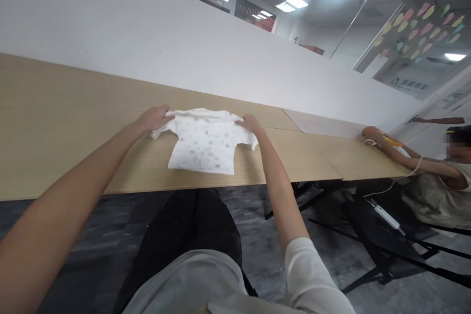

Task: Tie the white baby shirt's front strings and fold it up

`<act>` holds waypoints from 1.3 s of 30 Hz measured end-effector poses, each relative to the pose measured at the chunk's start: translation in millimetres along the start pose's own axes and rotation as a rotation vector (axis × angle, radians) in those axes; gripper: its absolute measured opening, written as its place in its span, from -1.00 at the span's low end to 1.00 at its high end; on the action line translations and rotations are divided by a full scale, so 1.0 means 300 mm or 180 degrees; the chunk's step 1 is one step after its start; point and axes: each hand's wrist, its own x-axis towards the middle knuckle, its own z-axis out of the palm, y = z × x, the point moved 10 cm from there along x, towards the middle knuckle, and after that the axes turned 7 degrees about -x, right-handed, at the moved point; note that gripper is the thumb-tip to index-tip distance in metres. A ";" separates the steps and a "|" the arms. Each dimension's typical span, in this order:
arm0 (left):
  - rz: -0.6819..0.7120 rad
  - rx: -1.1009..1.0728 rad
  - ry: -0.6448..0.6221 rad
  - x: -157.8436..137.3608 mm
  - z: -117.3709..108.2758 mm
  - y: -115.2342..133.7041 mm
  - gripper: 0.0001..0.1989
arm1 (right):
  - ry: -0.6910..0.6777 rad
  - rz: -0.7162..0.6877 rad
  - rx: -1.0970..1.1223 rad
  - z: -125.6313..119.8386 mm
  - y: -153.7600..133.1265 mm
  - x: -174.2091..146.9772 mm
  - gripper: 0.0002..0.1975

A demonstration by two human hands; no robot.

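A small white baby shirt with a faint grey print lies spread over the wooden table, its hem towards me. At its upper left shoulder, my left hand pinches the cloth, the thumb on top. My right hand grips the opposite shoulder near the sleeve. Both short sleeves hang out to the sides below my hands. The fingertips under the fabric are partly hidden.
A white wall rises behind the table. To the right, another person's hands handle an orange and white cloth. A black chair bearing a white power strip stands by the table's front edge.
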 end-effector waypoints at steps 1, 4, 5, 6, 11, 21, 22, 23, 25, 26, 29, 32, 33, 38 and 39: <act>-0.0084 0.0108 0.0149 0.011 -0.055 0.006 -0.47 | 0.0318 0.0067 -0.0113 -0.070 0.003 0.008 -0.64; -0.0152 0.0277 0.0895 0.015 -0.223 0.044 -0.42 | 0.1236 0.0183 -0.0423 -0.242 -0.011 -0.005 -0.55; -0.0094 0.0297 0.1105 0.007 -0.258 0.057 -0.43 | 0.1431 0.0171 -0.0491 -0.269 -0.022 -0.016 -0.54; -0.0029 0.0308 0.1249 -0.006 -0.276 0.063 -0.46 | 0.1533 0.0132 -0.0541 -0.276 -0.033 -0.027 -0.53; 0.0138 0.0317 0.0700 -0.100 -0.125 -0.019 -0.62 | 0.1048 -0.0436 -0.0719 -0.082 -0.091 -0.091 -0.60; 0.0285 0.0570 -0.0081 -0.454 0.135 -0.061 -0.71 | 0.0011 -0.1400 -0.1045 0.302 -0.142 -0.441 -0.69; 0.0228 0.0550 -0.0084 -0.471 0.140 -0.066 -0.73 | -0.0030 -0.1371 -0.1065 0.316 -0.135 -0.465 -0.71; 0.0160 0.0530 -0.0077 -0.485 0.143 -0.075 -0.75 | -0.0066 -0.1313 -0.1073 0.326 -0.125 -0.484 -0.72; 0.0058 0.0529 -0.0017 -0.503 0.140 -0.093 -0.73 | -0.0130 -0.1131 -0.1055 0.341 -0.098 -0.506 -0.71; 0.0030 0.0553 0.0036 -0.508 0.134 -0.101 -0.69 | -0.0156 -0.1011 -0.1043 0.346 -0.080 -0.511 -0.69; -0.0052 0.0677 0.0171 -0.517 0.110 -0.127 -0.60 | -0.0190 -0.0589 -0.0997 0.354 -0.021 -0.511 -0.64; -0.0252 0.0762 0.0227 -0.518 0.087 -0.167 -0.61 | -0.0138 -0.0220 -0.0892 0.354 0.030 -0.502 -0.61; -0.0304 0.0786 0.0243 -0.519 0.080 -0.178 -0.62 | -0.0102 -0.0108 -0.0849 0.351 0.046 -0.500 -0.61; -0.0431 0.0980 0.0328 -0.528 0.051 -0.208 -0.66 | -0.0052 0.0506 -0.0725 0.344 0.148 -0.501 -0.59; -0.0471 0.0985 0.0344 -0.531 0.046 -0.213 -0.66 | -0.0067 0.0629 -0.0703 0.343 0.170 -0.505 -0.58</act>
